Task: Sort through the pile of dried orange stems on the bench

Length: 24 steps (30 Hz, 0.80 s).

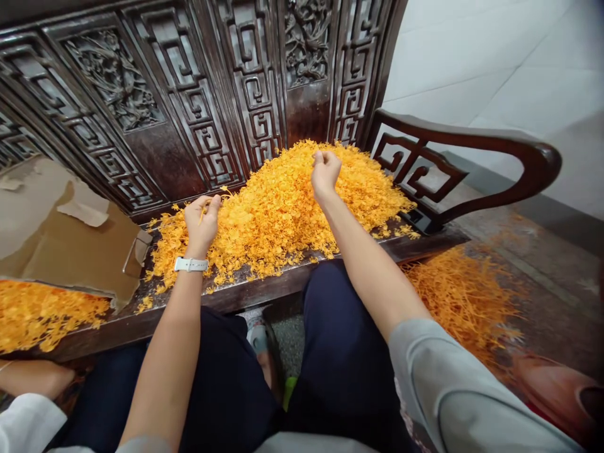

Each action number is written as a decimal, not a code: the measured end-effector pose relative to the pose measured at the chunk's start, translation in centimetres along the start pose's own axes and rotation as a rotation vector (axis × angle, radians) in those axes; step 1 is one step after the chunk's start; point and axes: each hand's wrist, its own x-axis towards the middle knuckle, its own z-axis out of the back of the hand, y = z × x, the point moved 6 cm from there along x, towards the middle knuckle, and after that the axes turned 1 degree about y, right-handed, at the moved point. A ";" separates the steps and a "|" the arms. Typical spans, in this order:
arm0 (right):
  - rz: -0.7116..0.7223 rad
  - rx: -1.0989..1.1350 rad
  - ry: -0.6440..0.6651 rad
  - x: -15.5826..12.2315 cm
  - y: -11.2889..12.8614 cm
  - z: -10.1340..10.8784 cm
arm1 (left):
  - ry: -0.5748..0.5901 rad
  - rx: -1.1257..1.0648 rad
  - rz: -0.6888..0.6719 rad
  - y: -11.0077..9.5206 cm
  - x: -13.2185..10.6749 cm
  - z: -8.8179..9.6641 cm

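Observation:
A large heap of small orange plastic flower pieces (283,214) lies on the seat of a dark carved wooden bench (245,292). At the heap's left side is my left hand (202,221), with a pale watch (190,264) on its wrist. Its fingers are closed on an orange flower piece, a bit of which shows between them. My right hand (326,171) is over the upper part of the heap, thumb and fingers pinched together. Whatever it may hold is hidden by the fingers.
A torn cardboard box (70,220) stands at the left, with more orange pieces (47,311) before it. The bench's armrest (509,148) curves out at the right. Thin orange stems (467,296) are piled on the floor below. Another person's arm (38,377) shows at lower left.

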 end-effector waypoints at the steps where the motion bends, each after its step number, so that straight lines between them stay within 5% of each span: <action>1: -0.012 -0.006 -0.025 -0.1 0.1 -0.2 | -0.012 -0.005 0.012 0.5 0.2 0.2; 7: 0.137 -0.069 0.114 -2.5 4.1 -3.4 | -0.077 -0.029 0.027 0.3 0.3 -0.5; 12: 0.137 -0.057 0.172 -4.3 6.9 -3.9 | -0.073 -0.024 0.022 -0.9 -0.1 -1.5; 19: -0.203 0.224 0.846 -8.7 9.4 -7.7 | 0.003 0.009 0.021 -0.6 -0.7 -2.7; 21: -0.083 0.219 0.923 -9.3 10.4 -8.0 | -0.008 0.042 0.031 -0.1 -0.6 -2.5; 24: 0.127 0.164 0.773 -8.5 11.3 -7.3 | -0.013 0.085 0.076 1.0 -0.4 -2.1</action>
